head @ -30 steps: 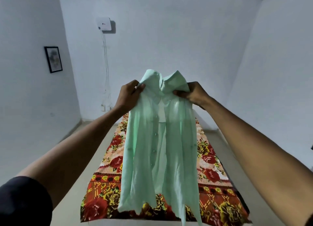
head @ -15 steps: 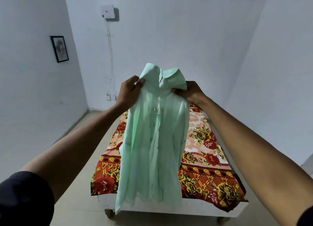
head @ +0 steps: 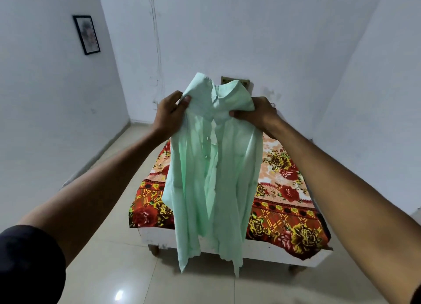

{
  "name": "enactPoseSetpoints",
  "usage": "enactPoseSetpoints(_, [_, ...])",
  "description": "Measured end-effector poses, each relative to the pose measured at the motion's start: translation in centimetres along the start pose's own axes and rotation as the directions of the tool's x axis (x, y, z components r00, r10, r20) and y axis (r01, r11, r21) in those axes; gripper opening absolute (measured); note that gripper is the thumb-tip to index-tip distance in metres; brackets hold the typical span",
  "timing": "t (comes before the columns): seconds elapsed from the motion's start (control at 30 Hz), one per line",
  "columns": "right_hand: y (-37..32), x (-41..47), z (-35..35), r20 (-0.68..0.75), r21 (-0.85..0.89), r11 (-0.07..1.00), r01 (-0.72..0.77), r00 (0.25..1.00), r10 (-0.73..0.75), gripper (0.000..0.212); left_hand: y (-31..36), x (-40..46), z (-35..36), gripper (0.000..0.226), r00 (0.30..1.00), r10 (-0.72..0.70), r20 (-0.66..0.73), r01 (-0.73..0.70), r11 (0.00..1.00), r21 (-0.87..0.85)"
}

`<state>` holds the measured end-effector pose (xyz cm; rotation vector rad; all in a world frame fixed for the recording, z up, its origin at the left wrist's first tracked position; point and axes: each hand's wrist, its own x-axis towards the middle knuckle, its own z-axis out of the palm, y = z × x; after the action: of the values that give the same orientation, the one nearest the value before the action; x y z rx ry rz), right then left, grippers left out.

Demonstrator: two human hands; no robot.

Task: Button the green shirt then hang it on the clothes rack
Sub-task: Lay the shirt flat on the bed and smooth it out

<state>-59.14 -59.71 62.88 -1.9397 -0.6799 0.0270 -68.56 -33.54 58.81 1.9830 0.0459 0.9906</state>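
The pale green shirt (head: pixel 211 178) hangs in the air in front of me, collar up, its hem dangling past the near end of the bed. My left hand (head: pixel 169 115) pinches the shirt's left shoulder just beside the collar. My right hand (head: pixel 255 114) grips the right shoulder under the collar's other wing. A row of small buttons runs down the front placket. No clothes rack is in view.
A low white bed (head: pixel 262 252) with a red and orange floral sheet (head: pixel 284 194) stands behind the shirt against the far wall. Glossy tiled floor (head: pixel 127 269) lies around it. A framed picture (head: pixel 86 34) hangs on the left wall. A cable (head: pixel 156 41) runs down the far wall.
I have stepped back from the bed with the shirt held up: the bed now lies farther off, its near end and legs show, and the shirt's hem hangs over the floor.
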Motion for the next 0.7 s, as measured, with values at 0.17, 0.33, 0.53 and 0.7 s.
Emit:
enactPoseSetpoints(0.17, [3.3,2.7,1.4,-0.002,-0.04,0.999,0.011,1.0,-0.011,0.031,-3.6,1.3,2.6,0.034,0.998,-0.045,0.036,0.044,0.999,0.026])
enactPoseSetpoints(0.33, [10.0,8.3,4.5,-0.006,-0.072,0.991,-0.109,0.994,0.109,0.043,-12.2,3.6,6.0,0.034,0.988,-0.125,0.095,0.122,0.992,0.034])
enactPoseSetpoints(0.53, [20.9,20.8,8.8,0.0,-0.153,0.962,-0.226,0.974,0.229,0.049,-26.4,10.7,13.4,0.03,0.964,-0.17,0.205,0.161,0.985,0.057])
enactPoseSetpoints(0.7, [31.1,32.3,11.4,-0.024,-0.23,0.914,-0.333,0.941,0.337,0.057,-38.9,18.2,20.8,0.036,0.934,-0.233,0.269,0.212,0.972,0.104])
